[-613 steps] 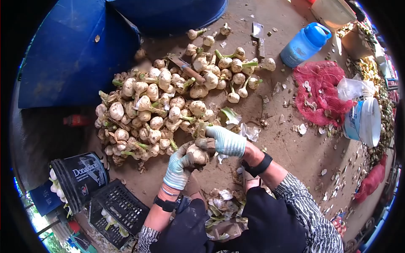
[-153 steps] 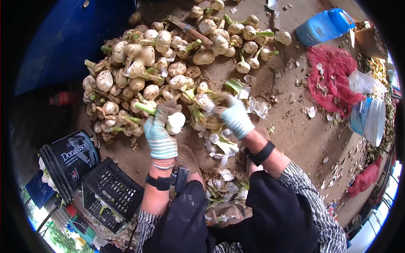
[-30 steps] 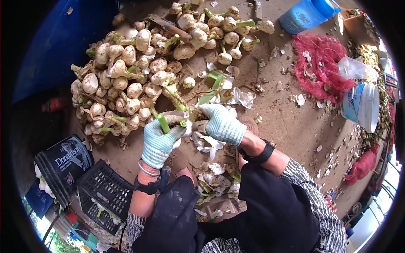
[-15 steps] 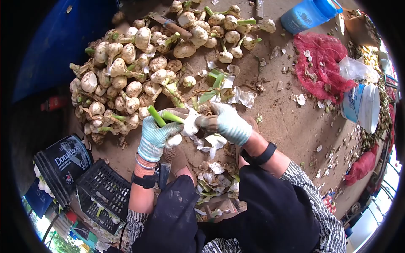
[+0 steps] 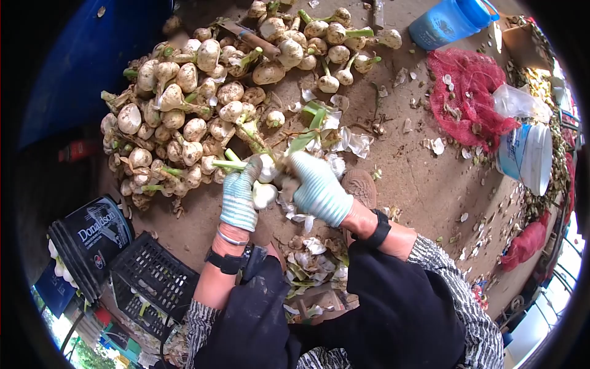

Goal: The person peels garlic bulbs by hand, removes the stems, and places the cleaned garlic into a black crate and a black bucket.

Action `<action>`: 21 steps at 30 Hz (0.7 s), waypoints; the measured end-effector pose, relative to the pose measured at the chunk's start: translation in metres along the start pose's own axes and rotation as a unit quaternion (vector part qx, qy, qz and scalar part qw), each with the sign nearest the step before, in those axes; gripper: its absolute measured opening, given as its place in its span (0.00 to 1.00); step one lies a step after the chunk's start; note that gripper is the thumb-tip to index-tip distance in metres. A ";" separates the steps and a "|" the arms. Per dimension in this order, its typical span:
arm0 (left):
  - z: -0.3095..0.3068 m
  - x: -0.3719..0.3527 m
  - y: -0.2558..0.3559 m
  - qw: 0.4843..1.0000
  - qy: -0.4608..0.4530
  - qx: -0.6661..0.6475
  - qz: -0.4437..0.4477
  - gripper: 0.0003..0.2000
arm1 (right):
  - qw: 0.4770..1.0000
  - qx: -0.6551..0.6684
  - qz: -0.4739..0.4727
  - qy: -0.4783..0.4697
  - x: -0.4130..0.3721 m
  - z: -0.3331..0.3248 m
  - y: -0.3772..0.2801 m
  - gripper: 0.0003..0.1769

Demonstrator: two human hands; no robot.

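Both my hands wear striped knit gloves. My left hand grips a white garlic bulb by its green stalk, which sticks out to the left. My right hand is closed on the bulb's outer skin right beside it. Just beyond my hands lies a big pile of unpeeled garlic bulbs with green stalks. Torn white skins lie on the ground by my right hand, and more peelings are heaped between my knees.
A black bucket with peeled bulbs and a black crate stand at lower left. A blue barrel is at upper left. To the right are a blue jug, red mesh bag and a white tub.
My hands have come closer together and shifted slightly up toward the pile. The green stalk in my left hand has tipped from upright to pointing left.
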State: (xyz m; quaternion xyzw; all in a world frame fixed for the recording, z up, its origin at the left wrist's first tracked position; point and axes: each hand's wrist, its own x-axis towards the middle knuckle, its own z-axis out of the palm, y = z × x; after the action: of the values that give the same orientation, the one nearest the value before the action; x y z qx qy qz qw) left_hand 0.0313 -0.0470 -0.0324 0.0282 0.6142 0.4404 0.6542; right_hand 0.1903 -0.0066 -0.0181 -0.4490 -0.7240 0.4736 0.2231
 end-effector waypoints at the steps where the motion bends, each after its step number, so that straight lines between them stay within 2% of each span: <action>1: -0.002 -0.001 0.001 1.000 0.000 -0.001 0.001 0.15 | 0.993 0.097 0.049 0.047 0.007 -0.006 -0.001 0.08; 3: -0.005 -0.006 0.004 0.997 -0.071 0.021 0.013 0.18 | 0.958 0.207 0.180 0.083 0.015 -0.018 0.025 0.09; 4: -0.004 -0.008 0.001 0.998 -0.046 0.011 0.042 0.16 | 0.939 0.208 0.257 0.092 0.018 -0.023 0.033 0.11; 5: -0.005 -0.008 0.002 0.998 -0.047 0.012 0.042 0.16 | 0.946 0.217 0.203 0.126 0.018 -0.018 0.045 0.13; 7: -0.007 -0.014 0.006 0.992 -0.068 0.082 0.062 0.16 | 0.971 0.126 0.155 0.130 0.009 -0.018 0.055 0.11; 9: -0.003 -0.019 0.015 0.991 -0.088 0.059 0.075 0.18 | 0.923 0.232 0.290 0.101 0.009 -0.032 0.055 0.10; 10: -0.005 -0.023 0.018 0.989 -0.099 0.058 0.095 0.19 | 0.859 0.371 0.316 0.155 0.009 -0.036 0.063 0.10; 11: -0.008 -0.025 0.021 0.986 -0.109 0.058 0.115 0.19 | 0.861 0.351 0.322 0.178 0.010 -0.039 0.071 0.14; 13: -0.012 -0.025 0.024 0.986 -0.120 0.053 0.107 0.19 | 0.930 0.237 0.269 0.083 0.003 -0.040 0.078 0.17; 15: -0.012 -0.022 0.023 0.980 -0.120 0.088 0.132 0.19 | 0.983 0.090 0.155 -0.043 -0.002 -0.036 0.048 0.21; 17: -0.015 -0.023 0.023 0.984 -0.121 0.086 0.100 0.20 | 0.989 0.106 0.099 -0.036 0.000 -0.026 0.027 0.26; 19: -0.017 -0.023 0.022 0.979 -0.128 0.130 0.088 0.20 | 0.986 0.119 0.072 -0.092 0.011 -0.029 0.002 0.27; 20: -0.009 -0.027 0.023 0.978 -0.128 0.109 0.120 0.20 | 0.994 0.100 -0.022 -0.044 0.011 -0.012 0.019 0.23; 21: -0.011 -0.027 0.025 0.978 -0.128 0.108 0.122 0.20 | 0.994 0.099 -0.024 -0.044 0.015 -0.015 0.023 0.23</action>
State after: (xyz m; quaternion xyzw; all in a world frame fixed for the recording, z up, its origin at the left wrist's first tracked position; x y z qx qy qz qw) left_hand 0.0130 -0.0539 0.0006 0.2298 0.5609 0.4407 0.6621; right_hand 0.2041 0.0168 -0.0338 -0.3861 -0.6934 0.5567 0.2455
